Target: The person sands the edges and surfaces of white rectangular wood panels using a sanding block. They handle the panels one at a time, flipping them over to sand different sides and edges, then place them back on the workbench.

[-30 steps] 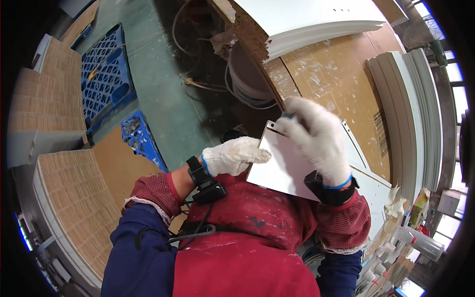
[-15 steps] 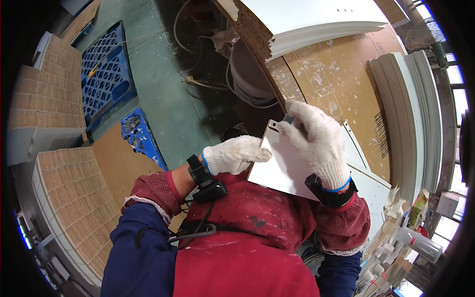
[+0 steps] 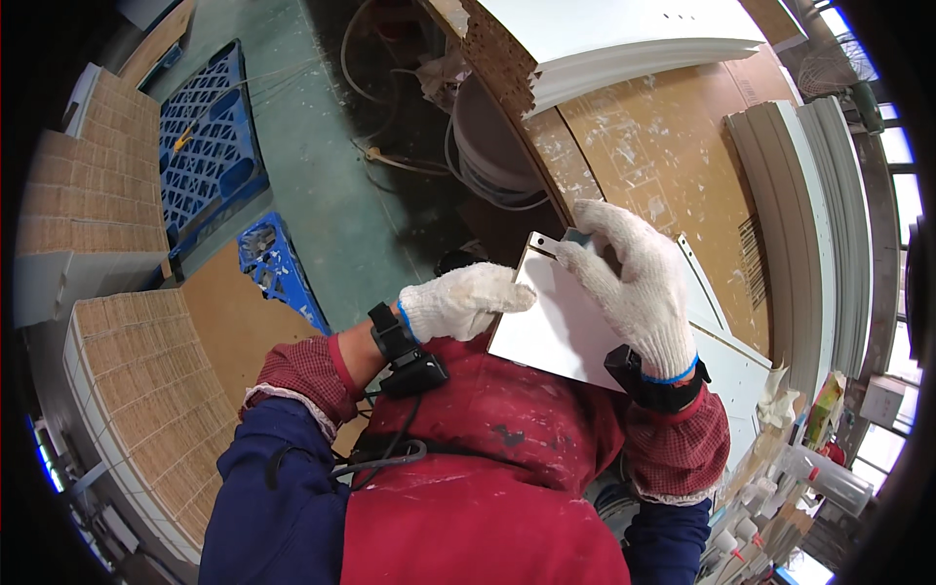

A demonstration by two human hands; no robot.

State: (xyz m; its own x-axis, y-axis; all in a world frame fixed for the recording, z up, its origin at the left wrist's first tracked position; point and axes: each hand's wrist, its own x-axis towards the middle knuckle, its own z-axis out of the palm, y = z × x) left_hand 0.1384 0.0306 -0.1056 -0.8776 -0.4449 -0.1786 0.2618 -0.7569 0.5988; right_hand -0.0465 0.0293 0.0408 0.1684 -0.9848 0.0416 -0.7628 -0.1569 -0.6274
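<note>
A white panel (image 3: 565,327) with a small hole at its far left corner is held tilted in front of my red apron. My gloved left hand (image 3: 466,300) grips its left edge, thumb on the white face and fingers under it. At the panel's far edge, my gloved right hand (image 3: 634,278) pinches a small grey flat-sided piece (image 3: 577,237) between thumb and fingers. Most of that piece is hidden by the glove, so its kind is unclear. The right wrist, with a black strap, hangs over the panel's near right part.
On the brown workbench (image 3: 663,127) lie a stack of white panels (image 3: 634,49) and upright stacked boards (image 3: 804,224). More white panels (image 3: 731,370) lie right of my hand. A bucket (image 3: 492,146) with hoses stands beyond the bench edge. Left are a blue pallet (image 3: 210,136) and wood-toned stacks (image 3: 146,375).
My right hand has shifted slightly to the right along the panel's far edge, with the small grey piece still in it. My left hand has stayed nearly in place.
</note>
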